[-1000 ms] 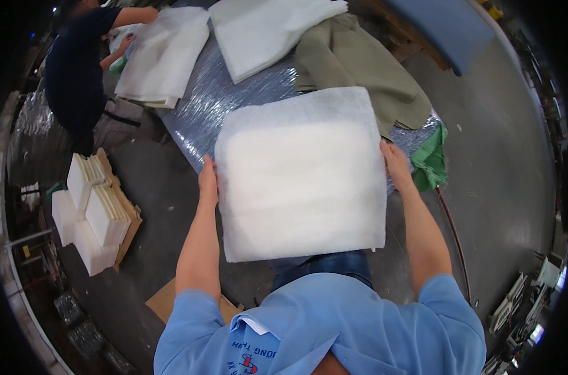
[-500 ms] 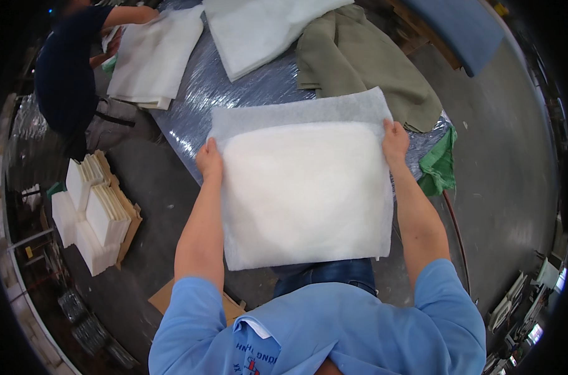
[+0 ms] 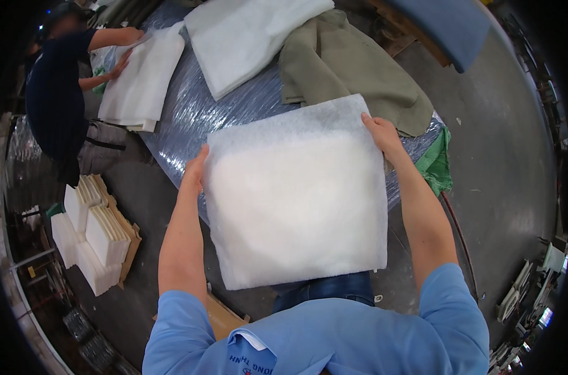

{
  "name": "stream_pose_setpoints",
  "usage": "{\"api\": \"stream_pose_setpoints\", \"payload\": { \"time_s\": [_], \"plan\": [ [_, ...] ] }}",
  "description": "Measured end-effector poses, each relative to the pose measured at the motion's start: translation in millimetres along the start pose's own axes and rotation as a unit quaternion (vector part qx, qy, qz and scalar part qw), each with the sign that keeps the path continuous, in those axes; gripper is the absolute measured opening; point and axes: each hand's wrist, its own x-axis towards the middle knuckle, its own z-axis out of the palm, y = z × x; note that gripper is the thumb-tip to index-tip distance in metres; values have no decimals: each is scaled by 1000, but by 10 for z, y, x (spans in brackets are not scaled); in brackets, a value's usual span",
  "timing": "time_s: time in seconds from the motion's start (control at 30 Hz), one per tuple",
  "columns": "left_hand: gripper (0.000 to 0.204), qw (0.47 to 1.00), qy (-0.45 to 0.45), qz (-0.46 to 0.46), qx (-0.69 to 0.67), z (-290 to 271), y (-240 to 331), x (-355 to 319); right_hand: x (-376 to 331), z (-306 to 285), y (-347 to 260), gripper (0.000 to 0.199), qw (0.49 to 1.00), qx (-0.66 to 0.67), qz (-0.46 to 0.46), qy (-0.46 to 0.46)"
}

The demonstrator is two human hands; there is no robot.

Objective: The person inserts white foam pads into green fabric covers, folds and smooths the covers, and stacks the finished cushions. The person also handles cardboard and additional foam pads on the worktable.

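Observation:
A thick white cushion pad, wrapped in thin translucent wadding, hangs in front of my body. Its upper edge lies over the near part of the wrapped table. At the pad's upper left side, my left hand is closed on the edge, its fingers partly hidden. My right hand pinches the upper right corner, thumb on top and the other fingers out of sight beneath. Just beyond the pad lies a crumpled olive-green fabric cover.
Shiny plastic film covers the table, which bears folded white wadding sheets. A co-worker at the left handles white wadding. White foam blocks stand on the floor. Green plastic hangs at the table's right corner, above a hose.
The pad has tilted, its right side now higher than its left, and its lower edge has come nearer to me. The co-worker's hands have moved onto the wadding.

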Motion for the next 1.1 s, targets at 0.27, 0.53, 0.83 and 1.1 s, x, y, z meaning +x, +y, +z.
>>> {"api": "stream_pose_setpoints", "payload": {
  "time_s": [0.27,0.53,0.83,1.1],
  "plan": [
    [43,982,26,185,-24,221,-44,233,240,103,198,44,986,-65,-118,97],
    [48,997,-26,60,-34,291,211,241,298,12,30,45,998,58,-20,-7],
    [45,924,144,272,226,390,446,633,666,222,-92,43,982,-64,-144,105],
    [45,851,281,303,323,426,171,592,763,328,325,46,971,-2,-138,195]
  ]
}}
